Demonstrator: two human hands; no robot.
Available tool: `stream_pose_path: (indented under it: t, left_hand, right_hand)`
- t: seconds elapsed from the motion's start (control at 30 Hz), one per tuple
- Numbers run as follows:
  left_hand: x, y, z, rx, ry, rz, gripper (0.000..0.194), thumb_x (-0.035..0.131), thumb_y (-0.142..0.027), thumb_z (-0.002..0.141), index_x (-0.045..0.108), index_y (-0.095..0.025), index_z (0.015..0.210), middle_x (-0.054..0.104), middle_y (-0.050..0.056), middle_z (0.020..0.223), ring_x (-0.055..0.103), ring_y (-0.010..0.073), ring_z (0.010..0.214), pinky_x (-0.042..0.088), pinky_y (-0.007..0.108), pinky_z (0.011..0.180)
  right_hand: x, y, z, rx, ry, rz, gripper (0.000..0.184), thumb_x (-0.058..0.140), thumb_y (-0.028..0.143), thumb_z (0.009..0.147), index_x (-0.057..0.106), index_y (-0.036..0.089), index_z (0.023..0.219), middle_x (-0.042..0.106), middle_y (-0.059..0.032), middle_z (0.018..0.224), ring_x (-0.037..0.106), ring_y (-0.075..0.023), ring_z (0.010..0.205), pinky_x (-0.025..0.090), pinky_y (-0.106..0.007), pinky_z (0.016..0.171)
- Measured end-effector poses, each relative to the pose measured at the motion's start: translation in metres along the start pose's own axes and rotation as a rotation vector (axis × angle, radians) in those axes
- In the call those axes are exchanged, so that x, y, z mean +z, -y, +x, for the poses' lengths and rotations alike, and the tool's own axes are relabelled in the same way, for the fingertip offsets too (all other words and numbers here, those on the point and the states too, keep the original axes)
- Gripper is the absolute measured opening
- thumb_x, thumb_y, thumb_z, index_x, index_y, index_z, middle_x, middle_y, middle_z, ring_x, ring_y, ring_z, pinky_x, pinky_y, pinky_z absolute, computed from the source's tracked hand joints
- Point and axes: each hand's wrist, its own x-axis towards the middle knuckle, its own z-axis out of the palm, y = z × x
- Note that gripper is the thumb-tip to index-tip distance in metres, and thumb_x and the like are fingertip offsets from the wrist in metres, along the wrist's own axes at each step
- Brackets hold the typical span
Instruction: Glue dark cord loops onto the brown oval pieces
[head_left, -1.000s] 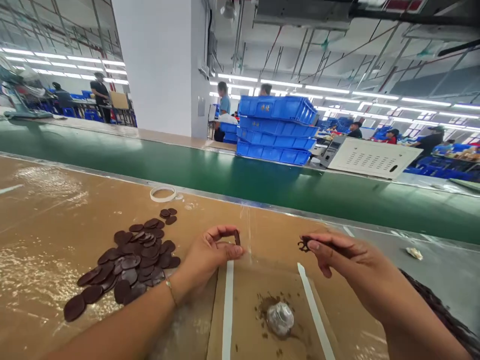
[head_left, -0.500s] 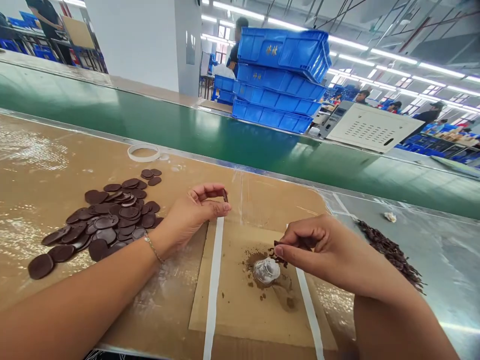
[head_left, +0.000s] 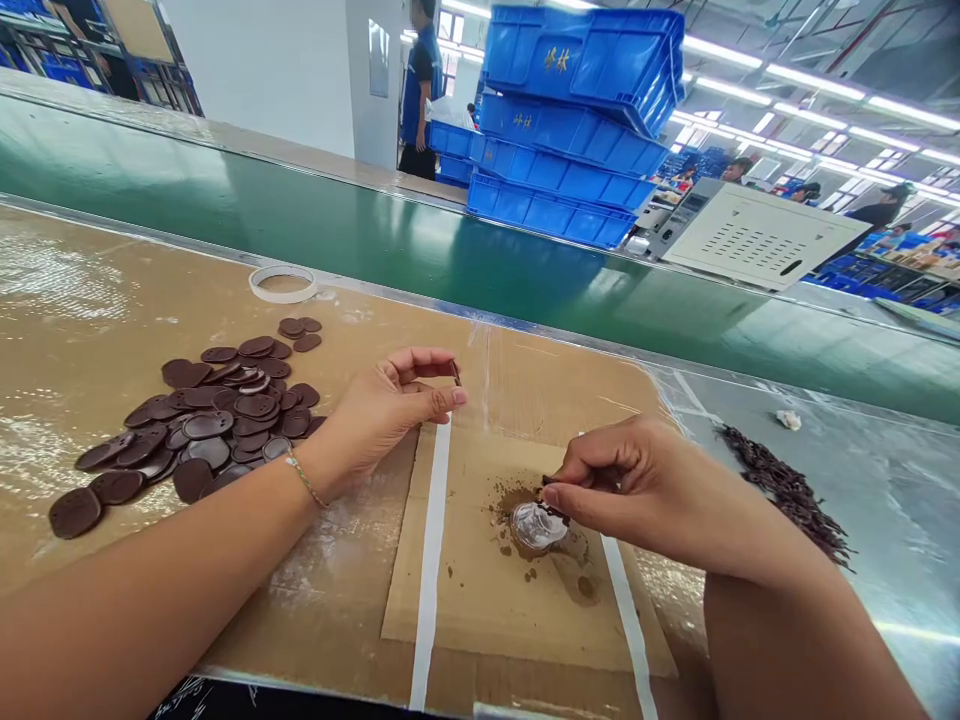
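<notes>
My left hand (head_left: pixel 409 395) pinches a thin dark brown piece (head_left: pixel 455 373), seen edge-on, between thumb and fingers above the table. Between the thumb and fingertips of my right hand (head_left: pixel 615 485) is a small dark brown strip (head_left: pixel 555 511), mostly hidden, at the edge of a small round whitish, shiny container (head_left: pixel 534 530). Brown stains and drops surround this container on a cardboard sheet (head_left: pixel 487 620) held by white tape strips. Left of my left hand lies a pile of flat dark brown oval discs (head_left: pixel 225 420), some with small holes.
A heap of thin dark brown strips (head_left: pixel 787 490) and a white crumpled bit (head_left: pixel 787 419) lie at the right. Beyond the table run a white tape ring (head_left: pixel 283 294) near its edge, a green conveyor belt (head_left: pixel 360 230), stacked blue crates (head_left: pixel 570 130) and a pale metal box (head_left: pixel 757 235). People stand behind.
My right hand has lowered slightly, bringing the small strip onto the whitish container. My left hand keeps its pinch. The view has shifted a little, and a person behind now shows more fully.
</notes>
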Motion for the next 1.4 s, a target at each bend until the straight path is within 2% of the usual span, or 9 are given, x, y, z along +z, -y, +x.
stream_pose_path:
  t: [0.17, 0.33, 0.63, 1.07, 1.23, 1.4]
  left_hand:
    - [-0.0004, 0.0023, 0.0018, 0.004, -0.007, 0.029, 0.060, 0.103, -0.028, 0.056, 0.073, -0.015, 0.107, 0.075, 0.002, 0.105, 0.067, 0.0091, 0.072, 0.058, 0.025, 0.069]
    - [-0.0007, 0.0033, 0.0024, 0.014, 0.008, 0.040, 0.060, 0.102, -0.030, 0.058, 0.073, -0.015, 0.108, 0.074, 0.003, 0.108, 0.067, 0.0100, 0.076, 0.057, 0.025, 0.069]
    - [-0.0002, 0.0013, -0.0011, 0.027, 0.003, 0.065, 0.061, 0.102, -0.031, 0.058, 0.073, -0.015, 0.109, 0.074, 0.002, 0.107, 0.064, 0.0082, 0.072, 0.057, 0.025, 0.069]
    - [0.0024, -0.0010, -0.0014, 0.037, 0.024, 0.011, 0.055, 0.101, -0.021, 0.057, 0.074, -0.014, 0.104, 0.075, 0.001, 0.100, 0.066, 0.0086, 0.069, 0.058, 0.023, 0.065]
    - [0.0027, 0.0013, -0.0020, 0.019, 0.035, -0.034, 0.054, 0.100, -0.017, 0.056, 0.073, -0.014, 0.103, 0.076, 0.002, 0.100, 0.068, 0.0104, 0.073, 0.060, 0.026, 0.071]
    - [0.0022, 0.0033, -0.0024, 0.006, 0.032, -0.064, 0.055, 0.099, -0.014, 0.057, 0.073, -0.015, 0.105, 0.077, 0.003, 0.104, 0.071, 0.0124, 0.080, 0.060, 0.028, 0.079]
  right_hand:
    - [-0.0002, -0.0007, -0.0015, -0.018, 0.003, 0.006, 0.029, 0.069, 0.039, 0.083, 0.068, 0.018, 0.063, 0.055, 0.0019, 0.055, 0.041, -0.0096, 0.052, 0.030, -0.022, 0.046]
    - [-0.0025, -0.0031, -0.0038, -0.026, -0.051, 0.041, 0.022, 0.070, 0.034, 0.079, 0.070, 0.019, 0.064, 0.057, 0.0023, 0.055, 0.043, -0.0097, 0.052, 0.032, -0.022, 0.047]
    - [0.0001, -0.0004, 0.0001, -0.028, -0.025, -0.065, 0.021, 0.064, 0.034, 0.074, 0.064, 0.019, 0.059, 0.054, 0.0028, 0.053, 0.041, -0.0096, 0.050, 0.030, -0.023, 0.045]
    - [0.0012, -0.0028, 0.0012, -0.018, 0.012, -0.098, 0.020, 0.065, 0.036, 0.075, 0.067, 0.020, 0.063, 0.059, 0.0020, 0.053, 0.045, -0.0101, 0.049, 0.033, -0.022, 0.044]
    - [-0.0013, -0.0017, -0.0020, -0.060, -0.031, -0.075, 0.020, 0.065, 0.034, 0.076, 0.068, 0.019, 0.063, 0.059, 0.0018, 0.053, 0.045, -0.0097, 0.048, 0.034, -0.021, 0.043]
    - [0.0008, -0.0007, -0.0014, -0.073, -0.003, -0.098, 0.019, 0.066, 0.032, 0.077, 0.067, 0.019, 0.063, 0.055, 0.0028, 0.051, 0.042, -0.0091, 0.047, 0.031, -0.021, 0.042]
